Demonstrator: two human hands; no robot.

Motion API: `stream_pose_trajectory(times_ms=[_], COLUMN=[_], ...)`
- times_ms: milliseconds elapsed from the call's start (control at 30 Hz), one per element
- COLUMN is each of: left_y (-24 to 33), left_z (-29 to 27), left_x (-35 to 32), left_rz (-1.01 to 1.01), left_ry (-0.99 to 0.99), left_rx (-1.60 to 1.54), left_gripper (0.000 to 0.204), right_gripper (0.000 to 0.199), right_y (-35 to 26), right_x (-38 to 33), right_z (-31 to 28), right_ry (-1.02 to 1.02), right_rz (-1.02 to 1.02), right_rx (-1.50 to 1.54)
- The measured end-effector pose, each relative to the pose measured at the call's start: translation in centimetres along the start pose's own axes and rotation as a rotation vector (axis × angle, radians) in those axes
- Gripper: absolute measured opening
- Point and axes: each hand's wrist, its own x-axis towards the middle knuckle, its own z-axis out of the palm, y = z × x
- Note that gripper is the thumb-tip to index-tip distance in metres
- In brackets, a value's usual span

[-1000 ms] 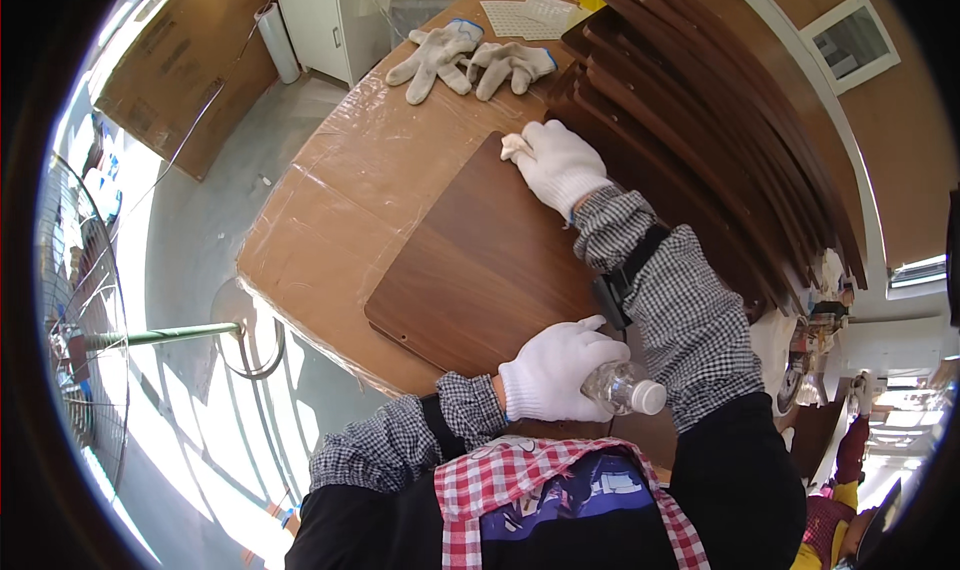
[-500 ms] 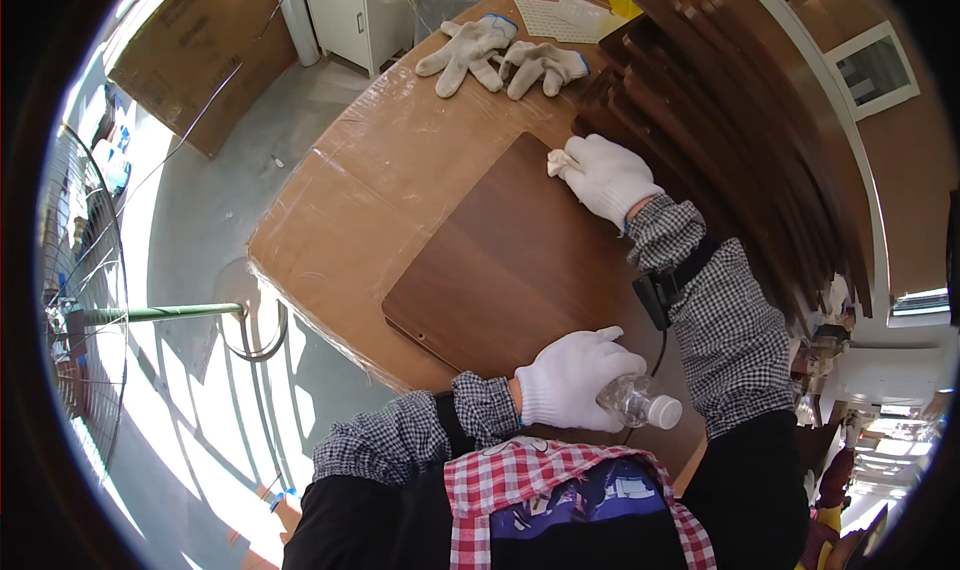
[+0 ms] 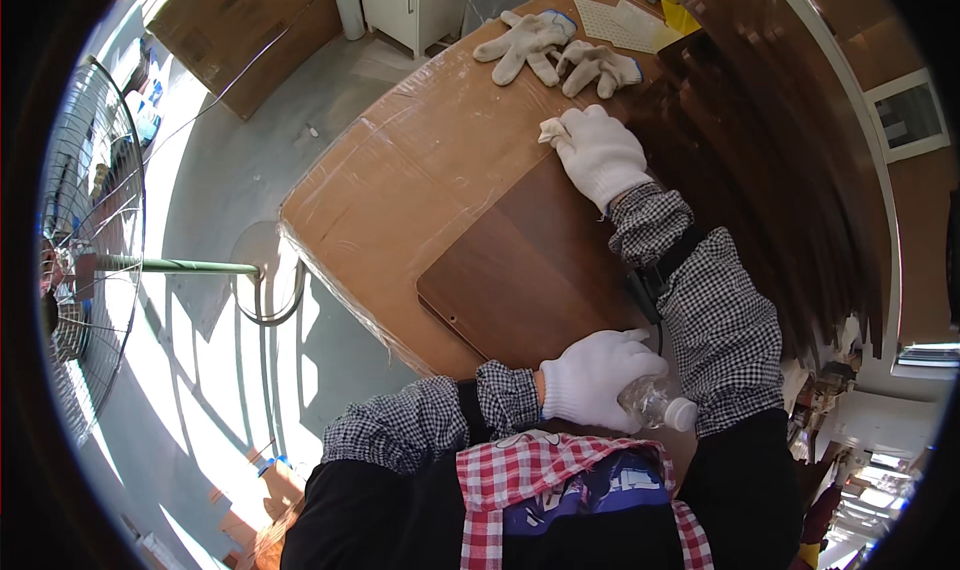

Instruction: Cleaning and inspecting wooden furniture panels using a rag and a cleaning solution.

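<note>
A dark brown wooden panel (image 3: 530,260) with rounded corners lies on the cardboard-covered table (image 3: 370,190), and another panel edge shows beneath it. My right hand (image 3: 600,155), in a white knit glove, is closed on a small wad of off-white cloth (image 3: 551,130) at the panel's far end. By the near edge, my left hand (image 3: 590,380), gloved the same way, grips a clear plastic bottle (image 3: 645,402). The bottle lies tilted, its white cap pointing right. What my left fingers touch underneath is hidden.
Stacked dark brown panels (image 3: 760,170) fill the right side. Two loose knit gloves (image 3: 530,45) lie at the far end near a pale perforated sheet (image 3: 612,25). A fan with a green pole (image 3: 190,266) stands left of the table.
My right hand with the cloth has moved toward the panel's far left corner. My left hand still holds the bottle. The whole view has shifted, so the table sits further right.
</note>
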Motion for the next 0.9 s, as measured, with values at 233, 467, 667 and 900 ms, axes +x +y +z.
stream_pose_trajectory(times_ms=[233,467,667,900], left_y=[-0.2,0.2,-0.2,1.1], left_z=[2.0,0.9,1.2,1.0], left_x=[-1.1,-1.9,-3.3,-4.5], left_rz=[-0.132,0.123,-0.100,-0.030], left_ry=[-0.317,-0.099,-0.308,-0.173], left_rx=[-0.598,0.094,-0.037,0.015], left_gripper=[0.041,0.035,0.056,0.041], right_gripper=[0.020,0.009,0.014,0.016], right_y=[-13.5,-4.2,-6.8,-6.7], right_x=[-8.6,-5.1,-11.5,-12.7], right_z=[-1.5,0.3,-0.7,0.0], right_ry=[-0.668,-0.110,-0.442,-0.329], right_rz=[-0.856,-0.521,-0.834,-0.757], right_rx=[0.100,0.149,0.194,0.082])
